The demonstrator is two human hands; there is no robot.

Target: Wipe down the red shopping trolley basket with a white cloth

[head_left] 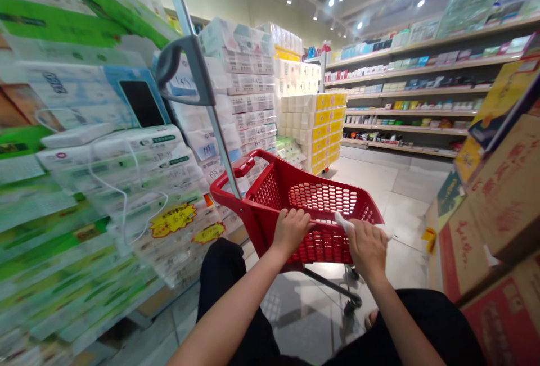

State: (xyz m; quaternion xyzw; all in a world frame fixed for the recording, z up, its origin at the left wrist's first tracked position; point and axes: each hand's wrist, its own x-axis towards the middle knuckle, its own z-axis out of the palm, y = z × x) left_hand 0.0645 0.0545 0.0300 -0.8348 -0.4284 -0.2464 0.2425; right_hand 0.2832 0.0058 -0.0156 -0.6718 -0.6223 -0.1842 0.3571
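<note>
A red plastic shopping cart (261,225) with mesh sides stands in front of my knees, its grey-handled metal pole (221,141) rising at the left. My left hand (292,230) is closed over the near rim of the basket, fingers curled to the inside. Further right on that same rim, my right hand (368,242) presses down a white cloth or tissue (345,222), whose ends stick out on both sides of the fingers. The undersides of both hands are hidden. Below the basket a dark caster wheel (351,304) shows.
Stacked tissue packs (160,158) rise close on the left, with a phone (141,103) and a white cable lying on them. Yellow-and-white packs (327,130) stand beyond the cart. Cardboard boxes (468,242) are piled at the right. Stocked shelves (417,93) line the back, across a tiled floor (405,186).
</note>
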